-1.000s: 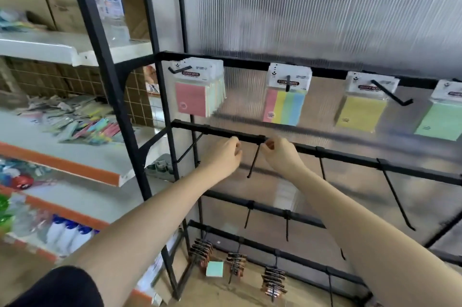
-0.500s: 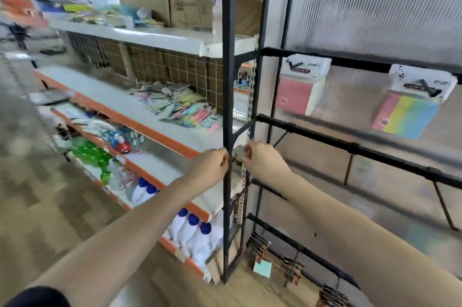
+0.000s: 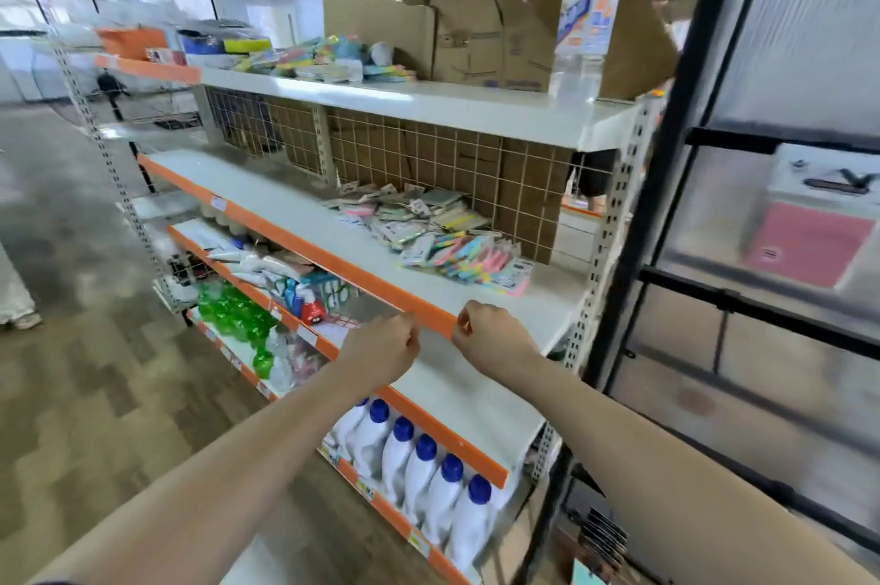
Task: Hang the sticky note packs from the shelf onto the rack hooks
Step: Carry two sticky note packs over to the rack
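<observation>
Since a second ago my view has swung left, away from the black metal rack [image 3: 666, 146] and its hooks, and both my arms have travelled with it to the white shelf with the orange front edge [image 3: 333, 265]. Now the rack stands at three o'clock, with one pink sticky note pack [image 3: 809, 241] hanging on it, blurred.

Both my forearms reach forward from the bottom of the view, nearly parallel, converging toward the middle. My left hand [image 3: 381, 349] is curled into a loose fist, knuckles up, and holds nothing that I can see. My right hand [image 3: 493, 337] is curled the same way, just beside the left, a small gap between them; whether it pinches anything I cannot tell. Both hover in front of the shelf's orange edge.

At twelve o'clock from my hands, on that shelf against the wire grid backing [image 3: 428, 156], lies the loose pile of pastel sticky note packs [image 3: 443, 237], well apart from my fingers. At five o'clock below, white bottles with blue caps [image 3: 419, 465] stand in a row.
</observation>
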`<state>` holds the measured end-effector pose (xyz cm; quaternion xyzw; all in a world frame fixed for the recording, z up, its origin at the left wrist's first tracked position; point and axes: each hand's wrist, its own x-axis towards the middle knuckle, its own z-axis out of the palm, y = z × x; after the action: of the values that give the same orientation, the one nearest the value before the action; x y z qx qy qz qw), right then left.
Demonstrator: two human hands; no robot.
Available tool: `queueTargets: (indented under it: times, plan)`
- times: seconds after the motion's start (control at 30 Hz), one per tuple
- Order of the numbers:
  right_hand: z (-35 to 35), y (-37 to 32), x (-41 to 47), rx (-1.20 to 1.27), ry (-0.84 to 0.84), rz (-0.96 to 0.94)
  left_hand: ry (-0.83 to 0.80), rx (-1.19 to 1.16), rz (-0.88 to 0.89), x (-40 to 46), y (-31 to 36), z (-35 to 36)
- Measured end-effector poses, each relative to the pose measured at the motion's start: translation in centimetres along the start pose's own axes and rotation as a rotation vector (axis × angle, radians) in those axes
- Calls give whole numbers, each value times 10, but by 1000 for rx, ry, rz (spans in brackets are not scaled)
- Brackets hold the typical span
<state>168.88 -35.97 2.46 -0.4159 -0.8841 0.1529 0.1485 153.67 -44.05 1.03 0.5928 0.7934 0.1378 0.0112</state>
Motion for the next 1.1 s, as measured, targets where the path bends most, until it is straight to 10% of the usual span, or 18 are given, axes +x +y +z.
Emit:
queueTargets:
  times: [1.1]
  plan:
    - [152, -1, 331, -407, -31, 43, -119, 60, 41, 308, -160, 64]
